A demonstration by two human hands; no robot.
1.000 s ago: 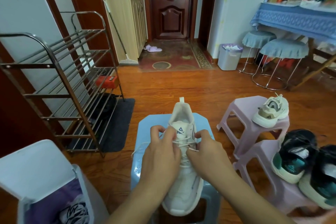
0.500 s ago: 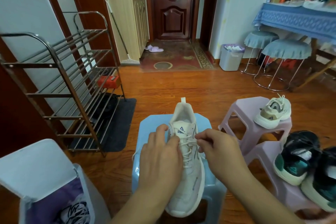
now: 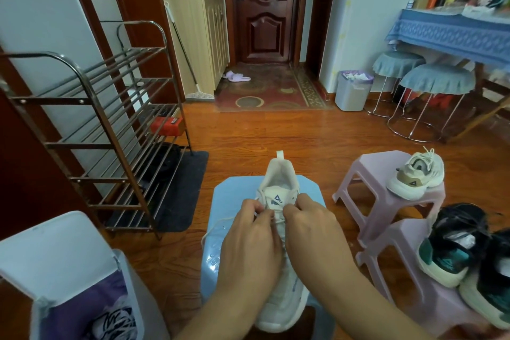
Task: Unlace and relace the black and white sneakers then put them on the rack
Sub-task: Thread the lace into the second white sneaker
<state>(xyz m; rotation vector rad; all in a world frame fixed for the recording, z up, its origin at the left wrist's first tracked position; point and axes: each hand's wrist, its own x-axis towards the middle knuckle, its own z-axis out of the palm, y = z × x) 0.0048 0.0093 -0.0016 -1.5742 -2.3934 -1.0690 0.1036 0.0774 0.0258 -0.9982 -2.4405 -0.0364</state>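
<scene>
Sneaker (image 3: 278, 295) rests on blue stool (image 3: 231, 196), wooden floor (image 3: 276, 135).

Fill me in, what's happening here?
A person is working the laces of a white sneaker that lies on a blue stool. The left hand and right hand both pinch lace near the tongue. Its mate sits on a pink stool to the right, and two dark sneakers wait on a nearer one. No sneakers show on the rack at left.
</scene>
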